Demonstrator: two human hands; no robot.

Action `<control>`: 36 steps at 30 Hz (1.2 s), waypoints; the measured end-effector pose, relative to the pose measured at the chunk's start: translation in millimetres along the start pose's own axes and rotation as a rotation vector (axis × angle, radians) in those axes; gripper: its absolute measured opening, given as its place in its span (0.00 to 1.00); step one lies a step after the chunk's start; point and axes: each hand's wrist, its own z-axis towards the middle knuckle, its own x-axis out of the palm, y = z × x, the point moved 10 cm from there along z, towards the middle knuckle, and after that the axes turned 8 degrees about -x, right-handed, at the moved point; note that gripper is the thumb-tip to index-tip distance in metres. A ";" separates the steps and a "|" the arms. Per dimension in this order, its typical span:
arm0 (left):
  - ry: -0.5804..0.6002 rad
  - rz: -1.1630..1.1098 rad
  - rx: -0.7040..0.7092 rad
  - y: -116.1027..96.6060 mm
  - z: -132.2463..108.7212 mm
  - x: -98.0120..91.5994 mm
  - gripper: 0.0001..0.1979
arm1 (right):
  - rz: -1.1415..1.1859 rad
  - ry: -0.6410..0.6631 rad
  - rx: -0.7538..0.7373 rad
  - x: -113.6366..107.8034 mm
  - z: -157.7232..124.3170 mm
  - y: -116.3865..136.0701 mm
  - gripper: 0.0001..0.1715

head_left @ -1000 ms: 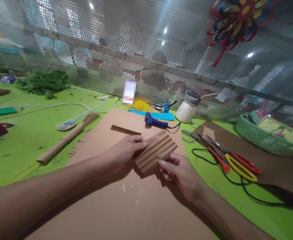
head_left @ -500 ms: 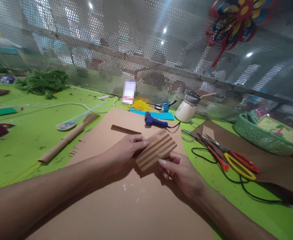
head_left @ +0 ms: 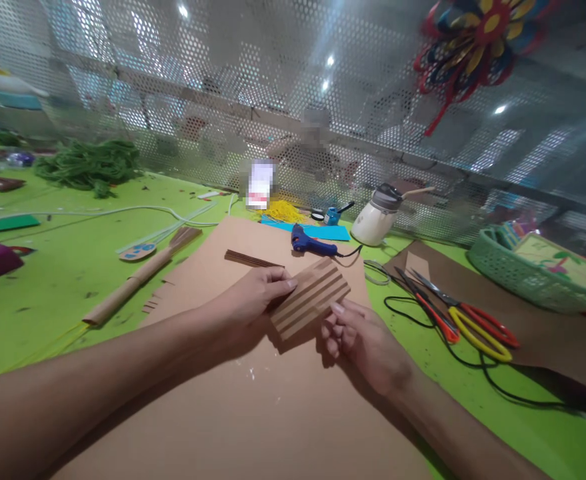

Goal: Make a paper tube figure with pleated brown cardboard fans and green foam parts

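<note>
My left hand [head_left: 253,301] pinches the left edge of a pleated brown paper piece [head_left: 311,298], thumb on top, holding it a little above a large brown paper sheet [head_left: 253,407]. My right hand [head_left: 360,337] is at the piece's lower right edge, its fingers curled with the tips touching the folds. A thin bundle of dark brown strips [head_left: 251,259] lies on the sheet just beyond my left hand.
A blue glue gun [head_left: 311,244] with a black cord, a white pot [head_left: 377,218], red and yellow scissors [head_left: 460,315] and a green basket [head_left: 523,273] lie to the right. A rolled paper stick [head_left: 133,283], green yarn [head_left: 90,165] and a perforated metal screen [head_left: 273,100] are left and behind.
My right hand has slid along the lower edge of the pleated piece, its fingers curling in closer. The piece has tilted slightly. My left hand keeps its hold.
</note>
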 end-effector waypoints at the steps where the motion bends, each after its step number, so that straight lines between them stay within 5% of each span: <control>1: 0.011 -0.009 -0.003 -0.3 -0.1 1.1 0.07 | -0.005 -0.002 -0.010 0.0 0.5 0.8 0.14; 10: -0.050 0.024 -0.019 -1.7 7.3 -12.2 0.08 | -0.025 0.009 0.010 -0.6 -0.4 -2.1 0.13; 36: -0.058 0.019 -0.016 1.0 7.5 -11.1 0.08 | -0.112 0.003 0.025 1.7 1.2 -6.4 0.12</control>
